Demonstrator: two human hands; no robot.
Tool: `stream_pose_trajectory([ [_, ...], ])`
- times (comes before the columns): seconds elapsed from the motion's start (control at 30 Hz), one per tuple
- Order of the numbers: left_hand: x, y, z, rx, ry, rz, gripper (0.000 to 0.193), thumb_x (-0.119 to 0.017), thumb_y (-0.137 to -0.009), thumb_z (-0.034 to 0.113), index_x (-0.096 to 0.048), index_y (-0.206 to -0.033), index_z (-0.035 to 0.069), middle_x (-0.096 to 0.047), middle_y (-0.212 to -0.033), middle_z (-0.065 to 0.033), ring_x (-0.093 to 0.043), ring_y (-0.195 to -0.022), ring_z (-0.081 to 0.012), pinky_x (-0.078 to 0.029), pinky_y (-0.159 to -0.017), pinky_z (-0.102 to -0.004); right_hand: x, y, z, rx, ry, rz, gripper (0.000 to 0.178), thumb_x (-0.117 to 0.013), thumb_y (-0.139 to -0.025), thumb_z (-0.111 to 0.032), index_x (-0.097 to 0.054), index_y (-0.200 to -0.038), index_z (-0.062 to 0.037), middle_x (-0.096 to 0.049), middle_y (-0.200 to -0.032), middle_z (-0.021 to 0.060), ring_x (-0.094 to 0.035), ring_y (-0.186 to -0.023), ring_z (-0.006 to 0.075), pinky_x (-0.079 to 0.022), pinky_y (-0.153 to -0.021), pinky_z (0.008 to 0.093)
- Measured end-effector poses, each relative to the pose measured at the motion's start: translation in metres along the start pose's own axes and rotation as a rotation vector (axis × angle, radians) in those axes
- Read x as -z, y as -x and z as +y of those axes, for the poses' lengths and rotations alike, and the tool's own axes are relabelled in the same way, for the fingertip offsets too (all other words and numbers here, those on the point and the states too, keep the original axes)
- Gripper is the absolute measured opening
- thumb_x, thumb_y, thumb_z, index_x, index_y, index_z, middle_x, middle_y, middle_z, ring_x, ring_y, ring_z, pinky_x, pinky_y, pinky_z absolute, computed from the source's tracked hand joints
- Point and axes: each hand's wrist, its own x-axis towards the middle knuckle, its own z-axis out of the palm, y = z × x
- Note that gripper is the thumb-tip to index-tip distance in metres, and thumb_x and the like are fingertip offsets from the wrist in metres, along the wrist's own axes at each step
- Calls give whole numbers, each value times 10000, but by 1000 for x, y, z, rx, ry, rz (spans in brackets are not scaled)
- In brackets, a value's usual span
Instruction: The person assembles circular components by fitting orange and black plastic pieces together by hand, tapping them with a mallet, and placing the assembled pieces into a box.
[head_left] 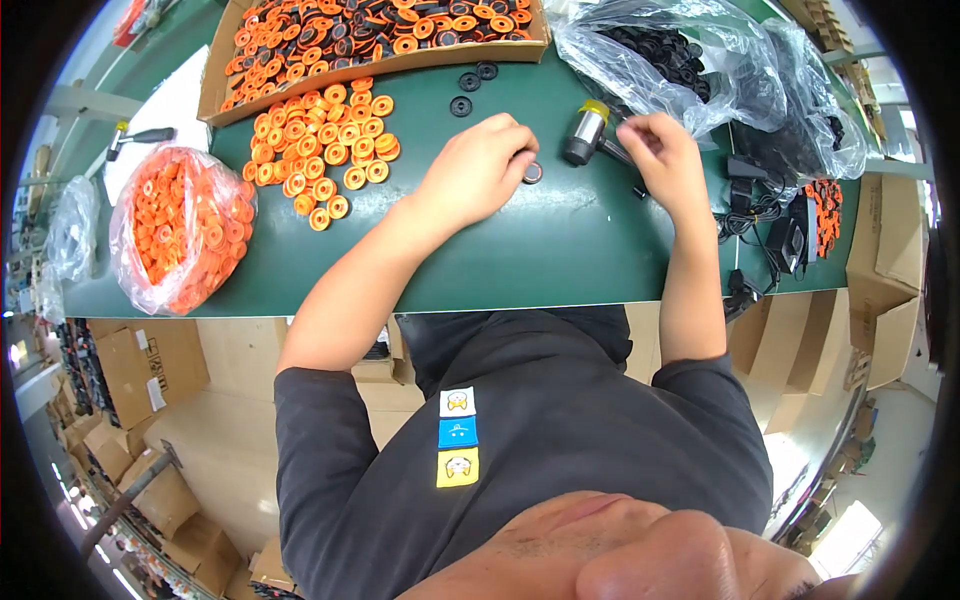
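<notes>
My left hand [478,170] rests over the green table with its fingers curled and closed at a small round black part [533,173] with a ring-shaped top. The fingertips hide some of that part. A mallet [587,135] with a metal head, one yellow face and one black face is between my hands. Its dark handle runs toward my right hand [662,160] and disappears below the thumb. The thumb and forefinger are bent, with a gap between them. Near the right wrist is a small black piece [638,192].
Loose orange discs [320,140] lie left, before a cardboard box [400,62] of orange and black discs. A bag [185,230] of orange discs stands at left, with another hammer [140,138] beyond. Bagged black parts [665,60], cables [745,215] and an adapter [787,240] are at right.
</notes>
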Motion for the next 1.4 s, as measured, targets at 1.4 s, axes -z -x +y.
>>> stream_pose_trajectory([
  [1.4, 20, 0, -24, 123, -393, 175, 252, -717, -827, 92, -656, -1060, 15, -583, -1090, -169, -629, -1015, -356, -532, -886, -447, 8, 60, -92, 59, 161, -270, 269, -598, -954, -35, -642, -1214, 16, -569, -805, 173, -586, -756, 360, -472, -688, 430],
])
